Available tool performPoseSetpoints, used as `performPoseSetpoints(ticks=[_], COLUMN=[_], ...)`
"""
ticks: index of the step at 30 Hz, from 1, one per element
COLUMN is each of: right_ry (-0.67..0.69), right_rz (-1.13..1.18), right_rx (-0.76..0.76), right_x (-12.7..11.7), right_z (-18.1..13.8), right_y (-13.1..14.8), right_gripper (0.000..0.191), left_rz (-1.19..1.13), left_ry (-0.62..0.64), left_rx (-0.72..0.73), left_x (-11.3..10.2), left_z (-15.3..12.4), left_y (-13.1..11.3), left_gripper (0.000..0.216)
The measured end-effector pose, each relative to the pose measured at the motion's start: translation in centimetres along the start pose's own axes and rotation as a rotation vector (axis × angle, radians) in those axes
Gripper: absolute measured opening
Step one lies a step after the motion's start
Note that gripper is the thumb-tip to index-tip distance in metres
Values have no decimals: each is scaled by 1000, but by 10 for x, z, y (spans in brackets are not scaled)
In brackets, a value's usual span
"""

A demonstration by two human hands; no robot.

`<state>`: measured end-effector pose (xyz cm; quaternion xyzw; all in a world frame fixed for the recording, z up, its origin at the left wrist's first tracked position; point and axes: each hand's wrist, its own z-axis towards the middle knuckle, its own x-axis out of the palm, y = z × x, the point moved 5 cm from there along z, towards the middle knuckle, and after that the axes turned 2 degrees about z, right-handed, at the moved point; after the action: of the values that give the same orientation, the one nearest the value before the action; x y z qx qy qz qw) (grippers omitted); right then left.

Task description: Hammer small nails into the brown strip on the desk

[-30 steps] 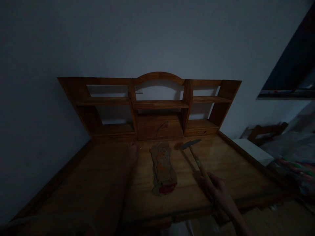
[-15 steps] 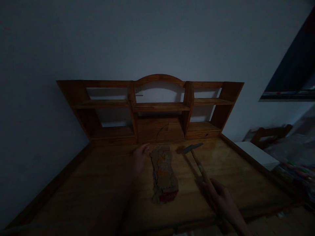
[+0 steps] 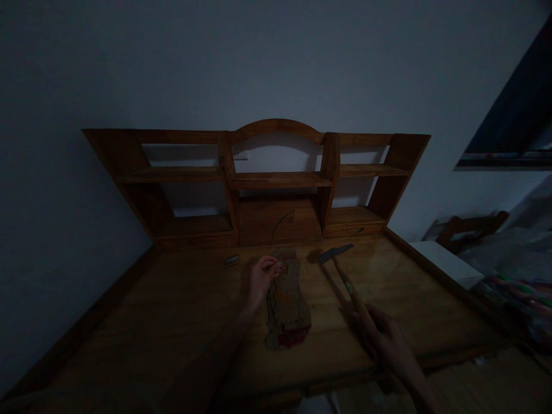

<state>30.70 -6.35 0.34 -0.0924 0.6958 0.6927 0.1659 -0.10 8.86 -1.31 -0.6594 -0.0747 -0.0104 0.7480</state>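
The room is dim. My right hand is closed round the wooden handle of a hammer, whose metal head hangs just above the wooden desk. My left hand reaches across the desk, its fingers pinched at the far end of a rough brown slab lying lengthwise in the middle. What the fingers pinch is too small to make out. A small pale object lies on the desk left of that hand.
A wooden hutch with open shelves stands at the back of the desk against a pale wall. A raised rim runs along the desk sides. To the right are a white block, a wooden chair and coloured clutter.
My left hand has moved right from the bare desk to the far end of the slab and pinched its fingers. The small pale object now shows where the hand was. The hammer barely moved.
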Motion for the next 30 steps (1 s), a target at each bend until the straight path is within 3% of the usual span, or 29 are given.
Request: performPoseSetpoints(ticks=[4, 16, 30], right_ry=[-2, 19, 43], right_rz=[21, 12, 5], right_rx=[-2, -24, 4], right_x=[1, 2, 2], right_z=[0, 0, 1], right_y=[-2, 2, 0], right_gripper=[42, 40, 48], left_rz=[16, 324, 419], left_ry=[-16, 31, 29], left_rx=[1, 241, 227], left_x=[6, 16, 16], left_z=[-5, -17, -15], left_y=[-1, -15, -4], left_gripper=[33, 11, 14])
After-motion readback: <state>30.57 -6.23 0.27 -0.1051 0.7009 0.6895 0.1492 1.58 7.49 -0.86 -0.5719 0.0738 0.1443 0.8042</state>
